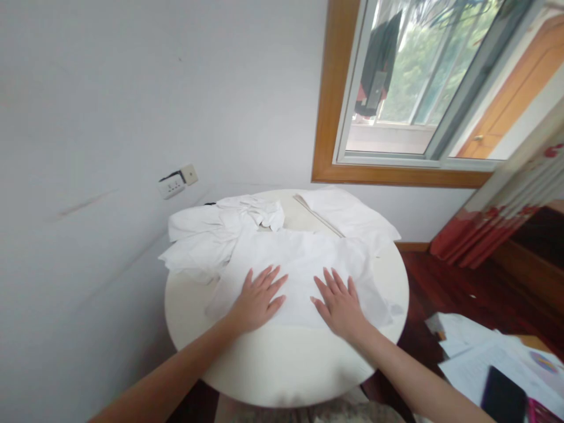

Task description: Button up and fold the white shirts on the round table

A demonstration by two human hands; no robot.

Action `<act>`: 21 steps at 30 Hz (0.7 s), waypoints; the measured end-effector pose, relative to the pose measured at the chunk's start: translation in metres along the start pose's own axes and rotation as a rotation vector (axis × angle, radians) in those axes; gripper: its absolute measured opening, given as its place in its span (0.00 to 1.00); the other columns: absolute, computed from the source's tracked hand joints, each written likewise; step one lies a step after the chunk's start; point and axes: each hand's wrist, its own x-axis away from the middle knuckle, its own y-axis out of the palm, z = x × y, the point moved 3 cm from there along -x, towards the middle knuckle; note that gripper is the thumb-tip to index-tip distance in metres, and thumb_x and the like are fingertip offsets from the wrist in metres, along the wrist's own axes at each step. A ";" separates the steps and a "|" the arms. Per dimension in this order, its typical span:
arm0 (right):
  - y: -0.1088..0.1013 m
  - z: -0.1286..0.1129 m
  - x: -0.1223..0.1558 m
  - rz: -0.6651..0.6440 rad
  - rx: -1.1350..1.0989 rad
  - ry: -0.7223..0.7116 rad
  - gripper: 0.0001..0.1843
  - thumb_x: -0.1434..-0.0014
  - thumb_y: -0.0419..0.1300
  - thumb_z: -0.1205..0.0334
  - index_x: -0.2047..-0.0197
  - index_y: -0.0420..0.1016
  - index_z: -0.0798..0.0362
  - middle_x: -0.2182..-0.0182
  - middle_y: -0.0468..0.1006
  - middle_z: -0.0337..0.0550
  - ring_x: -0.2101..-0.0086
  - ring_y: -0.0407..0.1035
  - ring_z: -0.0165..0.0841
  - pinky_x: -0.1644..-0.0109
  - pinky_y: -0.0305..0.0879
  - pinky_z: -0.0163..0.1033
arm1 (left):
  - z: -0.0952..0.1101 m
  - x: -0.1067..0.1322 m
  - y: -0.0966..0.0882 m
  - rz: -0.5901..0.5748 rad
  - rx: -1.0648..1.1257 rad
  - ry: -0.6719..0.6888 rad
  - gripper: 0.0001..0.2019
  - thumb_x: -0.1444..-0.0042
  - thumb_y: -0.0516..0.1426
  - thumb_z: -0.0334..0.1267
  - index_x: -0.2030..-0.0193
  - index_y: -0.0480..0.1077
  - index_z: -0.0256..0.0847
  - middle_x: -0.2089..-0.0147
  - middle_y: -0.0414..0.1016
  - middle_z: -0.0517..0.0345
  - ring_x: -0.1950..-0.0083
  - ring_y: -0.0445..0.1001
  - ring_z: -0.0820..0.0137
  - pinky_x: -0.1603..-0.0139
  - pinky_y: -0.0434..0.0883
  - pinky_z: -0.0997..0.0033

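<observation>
A white cloth garment [299, 258] lies spread out on a round cream table [282, 364]. My left hand [259, 298] rests flat on its left part, fingers spread. On its right part lies my right hand [340, 301], also flat with the fingers apart. Neither hand grips anything. Behind my left hand is a crumpled white garment [205, 229], partly overlapped by the spread one. A folded white garment [352, 214] sits at the table's back right, touching the spread cloth. The exact kind of each garment cannot be made out.
A white wall with a socket [171, 185] stands close behind and left of the table. A wood-framed window [324, 117] is at the back, with a red and white curtain [484, 217] to its right. Papers [480, 352] and a dark phone [503, 395] lie at lower right.
</observation>
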 end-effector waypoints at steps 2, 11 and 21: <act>-0.005 -0.003 0.020 0.008 -0.009 0.014 0.30 0.34 0.42 0.43 0.33 0.55 0.43 0.32 0.48 0.45 0.33 0.41 0.47 0.35 0.37 0.63 | 0.011 0.012 -0.005 -0.006 0.011 0.032 0.25 0.36 0.47 0.48 0.32 0.53 0.54 0.30 0.53 0.53 0.30 0.52 0.58 0.32 0.43 0.42; -0.011 0.051 0.101 0.163 -0.004 0.238 0.29 0.37 0.47 0.45 0.34 0.59 0.42 0.34 0.55 0.41 0.34 0.46 0.45 0.34 0.43 0.61 | 0.005 0.047 -0.018 0.047 0.136 -0.043 0.27 0.39 0.50 0.46 0.33 0.56 0.47 0.32 0.57 0.51 0.31 0.56 0.61 0.34 0.59 0.56; -0.030 0.102 0.088 0.191 -0.074 0.427 0.29 0.37 0.45 0.46 0.41 0.66 0.55 0.48 0.72 0.63 0.49 0.68 0.51 0.47 0.63 0.57 | -0.058 0.083 -0.041 0.063 -0.137 -0.789 0.30 0.40 0.43 0.54 0.47 0.67 0.28 0.52 0.73 0.36 0.47 0.70 0.51 0.44 0.65 0.53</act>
